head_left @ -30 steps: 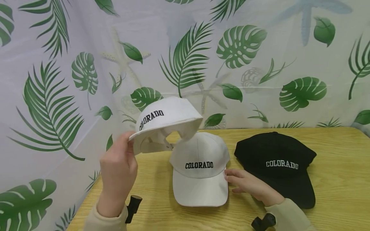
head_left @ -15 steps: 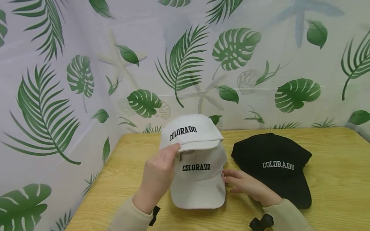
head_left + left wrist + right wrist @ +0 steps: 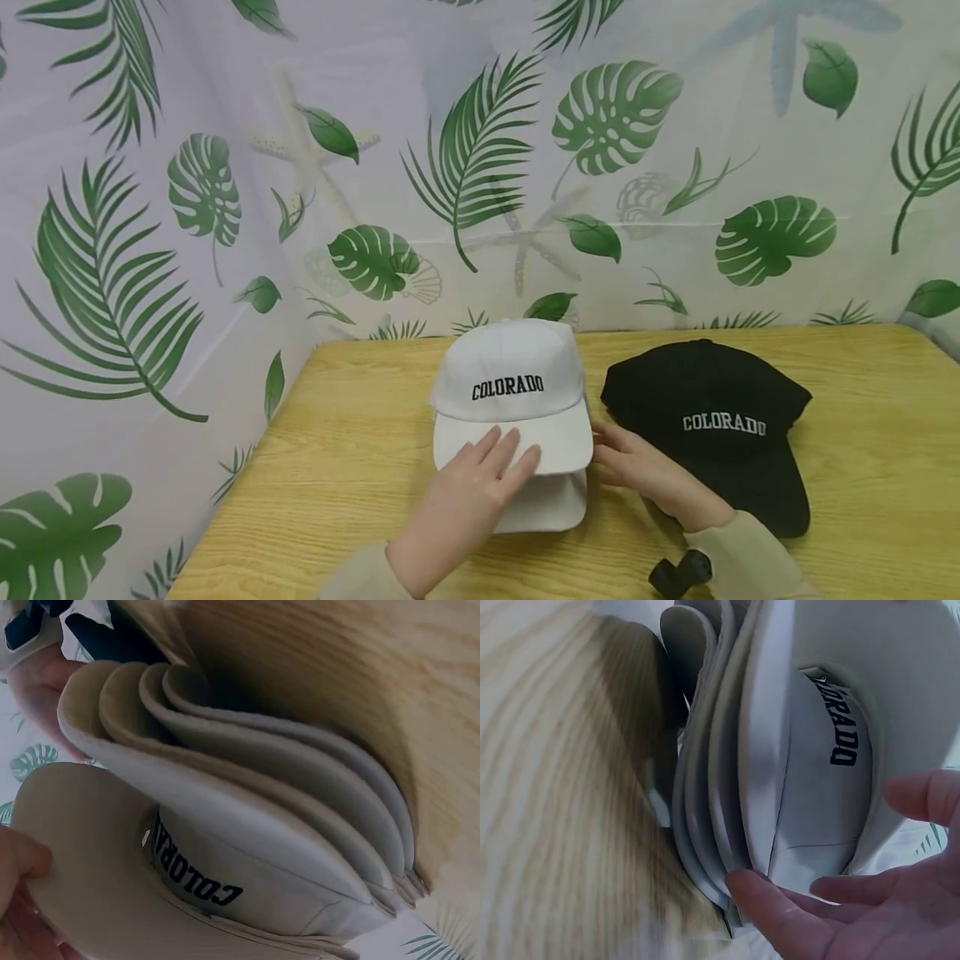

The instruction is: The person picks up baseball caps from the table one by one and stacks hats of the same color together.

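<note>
A white cap [image 3: 517, 358] with black COLORADO lettering sits on top of a stack of white caps, whose lower brim [image 3: 551, 504] shows beneath it. My left hand [image 3: 472, 492] lies over its brim with fingers spread on top. In the left wrist view the thumb [image 3: 34, 855] is against the brim's underside, so the hand pinches the brim edge. Several stacked brims [image 3: 262, 772] show below, apart from the top one. My right hand [image 3: 652, 471] has its fingers extended at the stack's right side; in the right wrist view a fingertip [image 3: 746, 885] touches the brims' edge.
Right of the stack, a black cap [image 3: 723, 467] with white COLORADO lettering lies on the wooden table [image 3: 315, 450], partly behind my right forearm. A leaf-patterned cloth [image 3: 420, 108] hangs along the back and left sides.
My left hand has brought the white cap rightward and down from the upper left onto the stack, turning its front toward me. The right hand stays beside the stack.
</note>
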Action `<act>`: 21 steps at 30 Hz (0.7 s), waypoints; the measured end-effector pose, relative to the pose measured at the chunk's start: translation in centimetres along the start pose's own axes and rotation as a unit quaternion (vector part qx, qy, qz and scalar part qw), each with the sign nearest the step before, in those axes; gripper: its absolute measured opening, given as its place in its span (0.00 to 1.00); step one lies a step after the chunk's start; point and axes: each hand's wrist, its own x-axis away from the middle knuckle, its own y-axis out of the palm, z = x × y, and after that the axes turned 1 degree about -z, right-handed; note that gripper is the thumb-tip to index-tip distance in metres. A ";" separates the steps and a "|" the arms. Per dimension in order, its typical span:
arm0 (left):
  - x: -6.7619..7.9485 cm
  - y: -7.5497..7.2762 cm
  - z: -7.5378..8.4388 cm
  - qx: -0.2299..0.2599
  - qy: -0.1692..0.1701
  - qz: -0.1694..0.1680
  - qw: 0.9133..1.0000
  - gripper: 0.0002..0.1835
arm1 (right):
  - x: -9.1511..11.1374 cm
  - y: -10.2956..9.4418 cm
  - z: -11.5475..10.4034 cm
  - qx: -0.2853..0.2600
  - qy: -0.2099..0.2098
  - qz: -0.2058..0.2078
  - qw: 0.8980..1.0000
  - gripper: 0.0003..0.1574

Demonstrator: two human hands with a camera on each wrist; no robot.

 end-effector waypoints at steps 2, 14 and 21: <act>0.3 0.0 0.3 -0.013 0.009 -0.034 0.999 0.22 | 0.0 0.1 -0.1 0.013 -0.006 0.012 1.000 0.42; 2.4 1.8 1.8 -0.005 0.063 -0.077 0.995 0.19 | 0.5 0.4 -0.5 0.089 -0.021 0.059 0.994 0.31; 2.8 2.6 1.0 0.082 0.028 -0.096 0.992 0.18 | 0.4 0.2 -0.7 0.090 -0.045 0.044 0.994 0.32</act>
